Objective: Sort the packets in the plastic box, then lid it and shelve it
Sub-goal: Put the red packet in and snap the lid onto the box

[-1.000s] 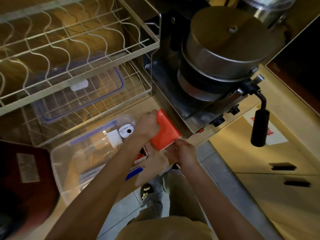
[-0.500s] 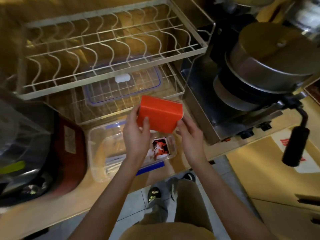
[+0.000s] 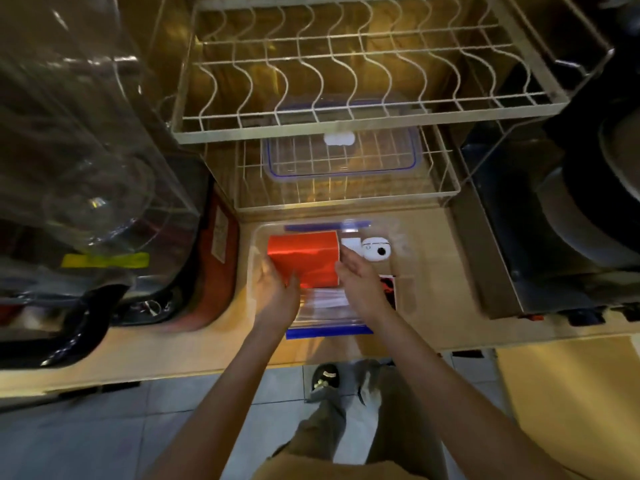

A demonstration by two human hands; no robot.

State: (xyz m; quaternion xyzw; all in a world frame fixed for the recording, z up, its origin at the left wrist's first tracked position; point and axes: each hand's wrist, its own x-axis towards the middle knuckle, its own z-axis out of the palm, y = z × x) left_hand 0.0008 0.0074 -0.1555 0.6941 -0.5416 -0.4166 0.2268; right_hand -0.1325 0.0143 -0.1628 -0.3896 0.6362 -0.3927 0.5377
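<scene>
Now the fingers [image 3: 277, 271] of the left hand [image 3: 277, 292] are wrapped on the red packet [image 3: 303, 259], thumb over its near face and the rest under its left end, so that hand is clamped on it. The right hand [image 3: 360, 285] lies flat against the packet's right end, fingers held together and straight, steadying rather than gripping.

Half a second ago the packet was held up in the air between both hands, above the plastic box [image 3: 403, 299]; a second ago it was further to the right, near the steel appliance. It has since come down into the box and lies along the box's far left part. To the packet's right, inside the box, sit a small white round device [image 3: 377, 250] and a dark printed sachet [image 3: 388, 292]; nearer the person than the packet lies a pale clear-wrapped bundle [image 3: 325, 301].

The box stands on the tabletop [image 3: 207, 344], just in front of the wire rack [image 3: 346, 199]. Its likely lid [image 3: 341, 157], clear with a blue rim, rests on the rack's lower shelf, directly beyond the box.

Judging by this, sorting is under way and the red packet is being seated in its place. Lidding and shelving are not yet begun. The packet looks light and glossy, so it may slide once released.
</scene>
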